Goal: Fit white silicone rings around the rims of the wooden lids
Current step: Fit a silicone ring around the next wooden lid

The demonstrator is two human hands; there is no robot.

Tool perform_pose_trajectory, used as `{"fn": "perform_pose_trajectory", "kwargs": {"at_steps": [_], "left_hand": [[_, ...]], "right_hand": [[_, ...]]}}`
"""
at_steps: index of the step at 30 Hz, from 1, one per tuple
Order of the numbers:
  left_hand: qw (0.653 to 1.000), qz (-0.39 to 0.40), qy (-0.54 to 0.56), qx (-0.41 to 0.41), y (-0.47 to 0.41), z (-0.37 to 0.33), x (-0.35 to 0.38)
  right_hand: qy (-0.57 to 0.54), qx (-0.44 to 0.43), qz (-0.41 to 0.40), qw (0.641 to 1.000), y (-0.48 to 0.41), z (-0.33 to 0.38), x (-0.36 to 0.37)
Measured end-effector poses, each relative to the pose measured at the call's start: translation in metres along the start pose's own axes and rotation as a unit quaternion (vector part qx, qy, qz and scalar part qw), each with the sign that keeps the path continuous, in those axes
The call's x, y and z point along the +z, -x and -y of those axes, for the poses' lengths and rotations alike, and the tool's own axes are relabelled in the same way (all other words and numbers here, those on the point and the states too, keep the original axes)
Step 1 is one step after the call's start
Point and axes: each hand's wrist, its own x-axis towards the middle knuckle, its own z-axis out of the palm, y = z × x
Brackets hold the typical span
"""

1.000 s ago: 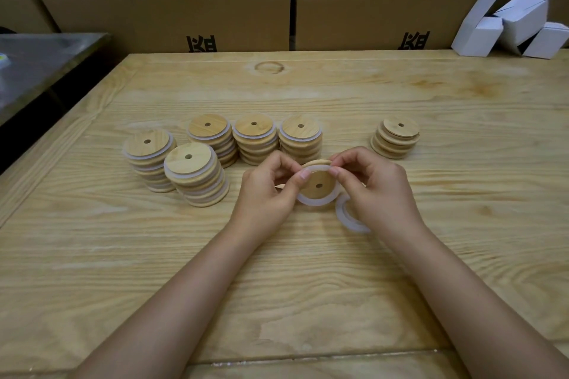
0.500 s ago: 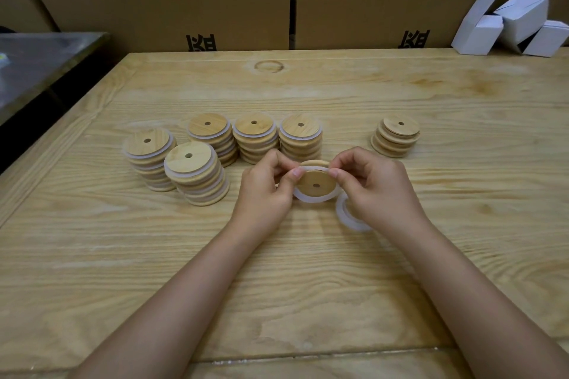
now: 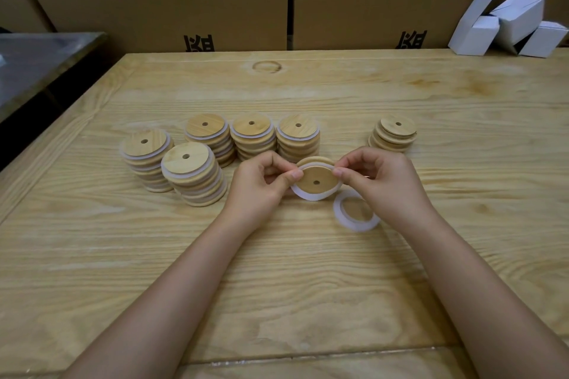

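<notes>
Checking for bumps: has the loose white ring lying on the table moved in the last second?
No. The loose white ring lies just as far from the lone lid stack as before, partly under the right hand.

Tan lid (image 3: 320, 175), white ring (image 3: 309, 196), perhaps grey side table (image 3: 37, 64).

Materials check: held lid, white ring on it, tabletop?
Held lid: light wood, maybe bamboo; matte, fine straight grain, drilled centre hole.
White ring: soft matte rubbery stuff, likely silicone; it sags out of round between the left hand and right hand pinching it.
Tabletop: pale softwood, probably pine; bold wavy grain, knot, slight sheen.
</notes>
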Motion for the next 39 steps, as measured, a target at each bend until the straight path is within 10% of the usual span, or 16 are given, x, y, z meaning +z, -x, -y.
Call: {"fn": "perform_pose_trajectory", "kwargs": {"at_steps": [39], "left_hand": [[0.999, 0.01, -0.007, -0.045, -0.005, 0.001, -0.006]], "right_hand": [[0.039, 0.036, -0.03, 0.998, 0.008, 0.014, 0.011]]}}
